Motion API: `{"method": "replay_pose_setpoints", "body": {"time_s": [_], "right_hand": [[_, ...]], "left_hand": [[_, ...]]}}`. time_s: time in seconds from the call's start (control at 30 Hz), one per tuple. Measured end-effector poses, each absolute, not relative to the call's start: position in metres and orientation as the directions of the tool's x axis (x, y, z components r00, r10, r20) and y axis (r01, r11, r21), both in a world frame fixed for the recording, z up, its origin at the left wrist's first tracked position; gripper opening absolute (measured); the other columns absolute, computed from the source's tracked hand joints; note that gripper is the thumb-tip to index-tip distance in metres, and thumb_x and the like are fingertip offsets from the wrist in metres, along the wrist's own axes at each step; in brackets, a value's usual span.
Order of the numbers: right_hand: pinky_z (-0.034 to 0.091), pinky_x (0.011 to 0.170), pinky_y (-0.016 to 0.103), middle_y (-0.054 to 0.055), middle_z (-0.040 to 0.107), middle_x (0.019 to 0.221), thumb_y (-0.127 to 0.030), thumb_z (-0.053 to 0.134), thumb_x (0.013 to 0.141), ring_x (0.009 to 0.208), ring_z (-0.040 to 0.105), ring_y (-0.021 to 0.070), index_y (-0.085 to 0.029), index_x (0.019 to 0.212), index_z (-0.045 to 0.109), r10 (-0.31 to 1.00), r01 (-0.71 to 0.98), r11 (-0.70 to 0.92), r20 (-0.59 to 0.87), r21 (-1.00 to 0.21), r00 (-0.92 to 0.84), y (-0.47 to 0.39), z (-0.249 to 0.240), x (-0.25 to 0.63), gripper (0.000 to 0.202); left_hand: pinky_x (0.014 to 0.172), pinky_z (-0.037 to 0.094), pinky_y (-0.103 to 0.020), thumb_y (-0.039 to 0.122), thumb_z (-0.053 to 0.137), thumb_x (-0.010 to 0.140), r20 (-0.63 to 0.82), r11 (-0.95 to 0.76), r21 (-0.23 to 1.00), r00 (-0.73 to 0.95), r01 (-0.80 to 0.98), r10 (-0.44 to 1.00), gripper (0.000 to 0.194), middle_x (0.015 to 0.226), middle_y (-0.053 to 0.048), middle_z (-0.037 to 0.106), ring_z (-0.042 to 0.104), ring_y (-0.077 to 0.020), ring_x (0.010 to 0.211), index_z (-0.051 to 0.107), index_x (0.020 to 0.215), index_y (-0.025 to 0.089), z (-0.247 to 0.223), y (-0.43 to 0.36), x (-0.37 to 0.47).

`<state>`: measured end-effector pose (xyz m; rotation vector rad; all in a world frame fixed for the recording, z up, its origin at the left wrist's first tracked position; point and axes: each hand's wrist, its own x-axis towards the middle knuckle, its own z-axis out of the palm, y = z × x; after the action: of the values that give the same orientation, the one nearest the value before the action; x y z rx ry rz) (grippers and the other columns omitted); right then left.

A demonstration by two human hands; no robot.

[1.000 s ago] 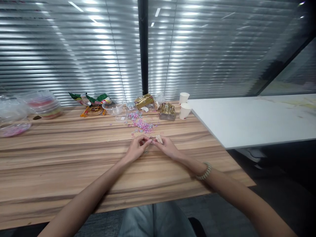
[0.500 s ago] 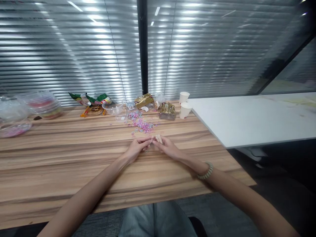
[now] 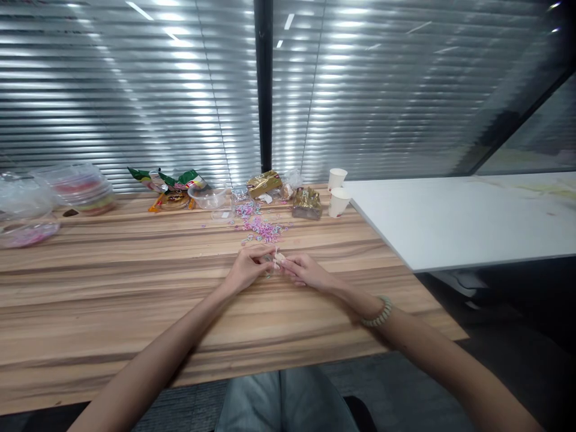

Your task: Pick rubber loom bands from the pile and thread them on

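In the head view my left hand (image 3: 247,267) and my right hand (image 3: 310,272) meet just above the wooden table (image 3: 135,282). My right hand is closed, its thumb and fingertips pinching a small cream-coloured piece (image 3: 279,258). Against that piece, the fingertips of my left hand pinch something small and pale, too small to name. A few tiny pale links (image 3: 269,274) show under the left fingers. Just beyond the hands lies a loose pile of pink, purple and pale small plastic links (image 3: 263,229).
Behind the pile stand a clear plastic bowl (image 3: 207,198), gold wrappers (image 3: 307,204), green snack bags (image 3: 180,181) and two paper cups (image 3: 339,203). Stacked clear tubs (image 3: 81,192) sit at the far left. A white table (image 3: 468,228) adjoins on the right.
My right fingers have shifted: the cream piece, earlier up beside the right knuckles, now sits between the fingertips, pointing toward my left hand. The left hand has barely moved.
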<state>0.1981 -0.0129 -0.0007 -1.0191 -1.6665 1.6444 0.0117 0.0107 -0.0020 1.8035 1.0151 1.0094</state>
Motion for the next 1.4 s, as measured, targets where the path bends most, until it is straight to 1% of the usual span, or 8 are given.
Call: {"method": "replay_pose_setpoints", "body": {"time_s": [0.1,0.37,0.6,0.77,1.0,1.1,1.23,1.4], "right_hand": [[0.022,0.041,0.019,-0.007,0.03,0.056,-0.063,0.04,0.08,0.045,0.024,0.0056,-0.015,0.077,0.051,0.811,0.196,0.006,-0.11,-0.981,-0.574,-0.015,0.003,0.198,0.049],[0.034,0.062,0.024,0.0,0.046,0.067,-0.05,0.029,0.09,0.064,0.041,0.011,-0.016,0.072,0.05,0.772,0.274,0.399,0.159,-0.875,-0.615,-0.013,0.009,0.201,0.044],[0.028,0.05,0.021,-0.004,0.037,0.058,-0.055,0.035,0.087,0.052,0.033,0.0089,-0.017,0.07,0.048,0.871,0.219,0.27,0.141,-0.938,-0.472,-0.011,-0.004,0.199,0.043],[0.021,0.042,0.019,-0.006,0.032,0.056,-0.057,0.049,0.079,0.047,0.025,0.0066,-0.018,0.072,0.047,0.93,-0.026,0.057,0.062,-0.998,-0.361,-0.009,-0.012,0.195,0.039],[0.014,0.04,0.02,-0.009,0.024,0.054,-0.055,0.057,0.074,0.044,0.017,0.0056,-0.019,0.07,0.043,0.964,-0.247,-0.084,-0.015,-0.965,-0.266,-0.007,-0.01,0.193,0.039],[0.017,0.04,0.02,-0.008,0.025,0.054,-0.057,0.053,0.077,0.044,0.019,0.0062,-0.019,0.07,0.043,0.951,-0.195,-0.045,0.017,-0.98,-0.308,-0.008,-0.011,0.193,0.04],[0.027,0.045,0.021,-0.005,0.033,0.055,-0.055,0.041,0.085,0.047,0.029,0.0087,-0.02,0.072,0.045,0.94,0.021,0.163,0.149,-0.986,-0.307,-0.011,-0.009,0.196,0.037],[0.039,0.073,0.03,0.007,0.06,0.081,-0.029,0.037,0.09,0.077,0.052,0.0175,-0.018,0.08,0.056,0.746,0.385,0.621,0.363,-0.683,-0.558,-0.01,-0.007,0.204,0.025]], "left_hand": [[0.059,0.045,-0.024,0.032,0.073,0.064,0.287,-0.418,0.867,0.413,0.272,0.864,0.033,0.086,-0.007,0.069,0.059,-0.0146,0.067,0.071,0.092,0.016,-0.003,0.011,0.013],[0.061,0.042,-0.023,0.032,0.07,0.068,0.209,-0.431,0.84,0.535,0.331,0.819,0.031,0.08,-0.005,0.071,0.057,-0.0143,0.067,0.071,0.095,0.018,0.005,0.008,0.013],[0.063,0.042,-0.024,0.035,0.062,0.074,0.135,-0.371,0.846,0.518,0.383,0.844,0.024,0.073,-0.002,0.07,0.057,-0.0148,0.066,0.072,0.085,0.016,0.012,0.004,0.016],[0.065,0.043,-0.026,0.041,0.049,0.083,0.123,-0.365,0.845,0.522,0.391,0.844,0.034,0.075,-0.004,0.07,0.059,-0.0165,0.068,0.071,0.081,0.015,0.008,0.003,0.018],[0.084,0.041,-0.032,0.03,0.051,0.083,0.427,-0.672,0.704,0.619,0.23,0.659,0.02,0.09,-0.01,0.066,0.057,-0.0201,0.09,0.066,0.079,0.017,0.027,-0.018,0.024],[0.079,0.042,-0.031,0.033,0.051,0.083,0.324,-0.544,0.816,0.627,0.193,0.708,0.022,0.081,-0.007,0.066,0.058,-0.0184,0.081,0.064,0.074,0.018,0.028,-0.019,0.023],[0.06,0.04,-0.025,0.039,0.049,0.082,0.031,-0.062,0.997,0.538,0.04,0.843,0.029,0.061,0.0,0.054,0.05,-0.0125,0.059,0.054,0.066,0.017,0.013,-0.007,0.025],[0.052,0.036,-0.023,0.036,0.056,0.076,-0.112,0.229,0.948,0.44,-0.223,0.891,0.023,0.063,-0.001,0.052,0.045,-0.0104,0.055,0.055,0.067,0.015,0.0,0.003,0.028]]}}
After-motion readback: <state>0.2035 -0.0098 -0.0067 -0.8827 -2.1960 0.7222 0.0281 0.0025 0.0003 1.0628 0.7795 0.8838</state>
